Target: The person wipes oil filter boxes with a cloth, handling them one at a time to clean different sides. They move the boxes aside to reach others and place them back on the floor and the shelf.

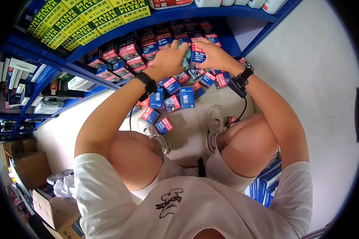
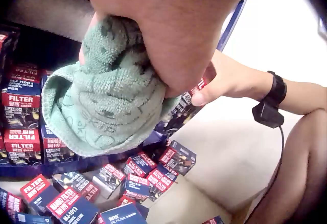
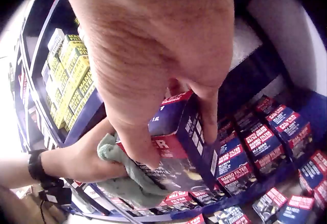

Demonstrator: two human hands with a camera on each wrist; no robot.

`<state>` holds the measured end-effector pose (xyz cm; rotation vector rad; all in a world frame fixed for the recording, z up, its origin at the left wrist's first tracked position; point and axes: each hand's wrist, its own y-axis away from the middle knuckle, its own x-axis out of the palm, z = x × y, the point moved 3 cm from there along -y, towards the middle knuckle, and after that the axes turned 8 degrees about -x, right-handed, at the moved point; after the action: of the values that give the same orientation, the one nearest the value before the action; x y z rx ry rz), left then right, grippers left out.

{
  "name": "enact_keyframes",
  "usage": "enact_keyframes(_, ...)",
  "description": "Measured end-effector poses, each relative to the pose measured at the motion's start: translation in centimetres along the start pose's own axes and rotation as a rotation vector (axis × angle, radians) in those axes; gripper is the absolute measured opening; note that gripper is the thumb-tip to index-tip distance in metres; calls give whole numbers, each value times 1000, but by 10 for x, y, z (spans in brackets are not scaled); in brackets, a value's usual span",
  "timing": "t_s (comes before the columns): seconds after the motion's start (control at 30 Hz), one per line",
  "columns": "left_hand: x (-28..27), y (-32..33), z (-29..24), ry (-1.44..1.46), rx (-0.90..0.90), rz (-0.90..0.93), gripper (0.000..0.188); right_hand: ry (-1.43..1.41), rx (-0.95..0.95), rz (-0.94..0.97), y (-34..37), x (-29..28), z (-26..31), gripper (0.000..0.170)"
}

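My left hand (image 1: 169, 58) grips a bunched green cloth (image 2: 104, 98), whose loose folds hang below the fingers in the left wrist view. Thumb and fingers of my right hand (image 1: 216, 56) hold a blue and red oil filter box (image 3: 179, 137) from opposite sides. In the right wrist view the cloth lies right against that box. Both hands are over the low shelf, where rows of similar filter boxes (image 3: 258, 142) stand.
Several loose filter boxes (image 1: 172, 85) lie scattered on the tiled floor (image 1: 187, 135) between the shelf and the shoes. Yellow filter boxes (image 1: 95, 16) fill the shelf above. The blue shelf edge (image 1: 107, 31) runs above the hands. Cardboard boxes (image 1: 30, 167) stand at left.
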<state>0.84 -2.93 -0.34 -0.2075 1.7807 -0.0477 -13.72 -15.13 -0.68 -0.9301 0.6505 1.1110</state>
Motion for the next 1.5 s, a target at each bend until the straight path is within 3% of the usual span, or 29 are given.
enact_keyframes(0.27, 16, 6, 30, -96, -63, 65, 73, -118, 65, 42, -3, -6, 8, 82)
enact_keyframes(0.37, 16, 11, 36, -97, -82, 93, 75, -111, 14, -45, -2, -9, 3, 82)
enact_keyframes(0.47, 27, 14, 43, -111, -80, 131, 77, -144, 118, -36, -1, -13, -1, 78)
enact_keyframes(0.53, 24, 15, 39, -66, 42, 26, 77, -225, 182, -49, -1, -14, -4, 77)
enact_keyframes(0.63, 20, 14, 34, 15, 5, -6, 77, -317, 271, 8, 2, -16, -3, 75)
enact_keyframes(0.73, 10, 15, 27, 77, 23, -64, 75, -175, 232, -37, 4, -14, -1, 77)
enact_keyframes(0.97, 6, 13, 16, 118, 55, -81, 72, -221, 208, -37, 10, -14, -6, 75)
enact_keyframes(1.03, 7, 10, 20, 98, -23, -67, 70, -119, 66, -71, 10, -14, 1, 76)
enact_keyframes(1.17, 1, 4, 27, 150, -98, -91, 69, -270, 157, 63, 12, -15, 6, 81)
enact_keyframes(1.27, 5, 1, 31, 106, -81, -67, 69, -148, 184, 90, 19, -12, -2, 81)
enact_keyframes(1.43, 4, 5, 31, 34, -72, 12, 72, -33, 70, 162, 34, -19, -17, 79)
enact_keyframes(1.5, 6, 8, 35, 7, -55, 34, 74, -21, 133, 142, 43, -21, -21, 79)
